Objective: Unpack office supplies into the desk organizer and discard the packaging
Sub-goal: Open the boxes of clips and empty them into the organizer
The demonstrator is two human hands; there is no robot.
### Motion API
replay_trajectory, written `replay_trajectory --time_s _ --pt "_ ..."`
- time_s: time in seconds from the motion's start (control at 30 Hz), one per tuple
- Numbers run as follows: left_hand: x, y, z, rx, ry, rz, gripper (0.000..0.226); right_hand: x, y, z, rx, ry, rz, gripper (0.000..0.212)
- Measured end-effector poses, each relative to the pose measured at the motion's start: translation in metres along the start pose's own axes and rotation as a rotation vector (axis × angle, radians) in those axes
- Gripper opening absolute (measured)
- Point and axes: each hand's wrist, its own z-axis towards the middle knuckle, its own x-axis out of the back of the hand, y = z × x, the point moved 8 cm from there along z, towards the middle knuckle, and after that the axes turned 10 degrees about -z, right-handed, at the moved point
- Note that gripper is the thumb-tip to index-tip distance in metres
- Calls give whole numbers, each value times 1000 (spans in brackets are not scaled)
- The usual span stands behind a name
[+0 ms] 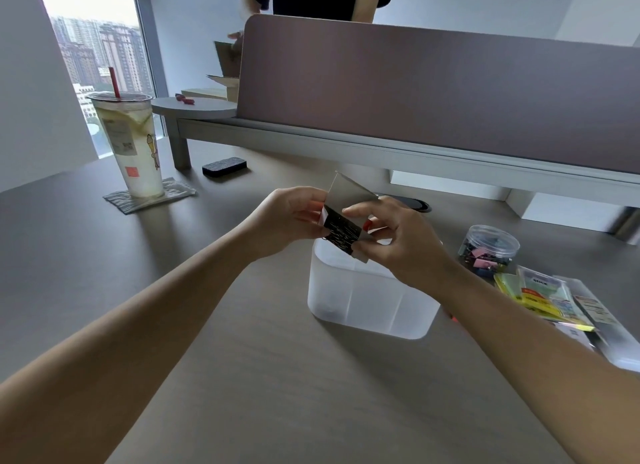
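Daylight pours in | window (100,48) on the left, towers outside | grey-brown table (277,377) | mauve divider panel (433,93) across the back | pale walls (194,20)

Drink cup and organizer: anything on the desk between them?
In the head view, bare desktop lies between the drink cup and the translucent organizer; only the person's left forearm crosses above it.

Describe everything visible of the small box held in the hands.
The small box looks like thin cardboard: a black printed face, pale sides, and a grey flap standing open at its top. It is tilted, held above the translucent organizer. The left hand grips its left side; the right hand pinches its right side.
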Motion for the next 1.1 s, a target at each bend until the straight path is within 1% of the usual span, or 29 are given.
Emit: replay_trajectory --time_s 0.13,0.3,0.67,0.97,1.1 --pt "0 -1 0 7 1 18 50 1 -2 -2 12 1 -9 36" --pt "3 -2 -3 29 4 -38 47 0 -6 -4 35 -13 -40 37" --pt "-2 -2 -2 27 -10 -66 57 2 -9 -6 34 -21 -56 37" --pt "0 -7 -5 39 -23 -60 48 -1 -11 -6 48 -36 -93 38" --pt "1 -7 -7 31 5 -75 50 -3 -11 -7 59 -42 -101 42"
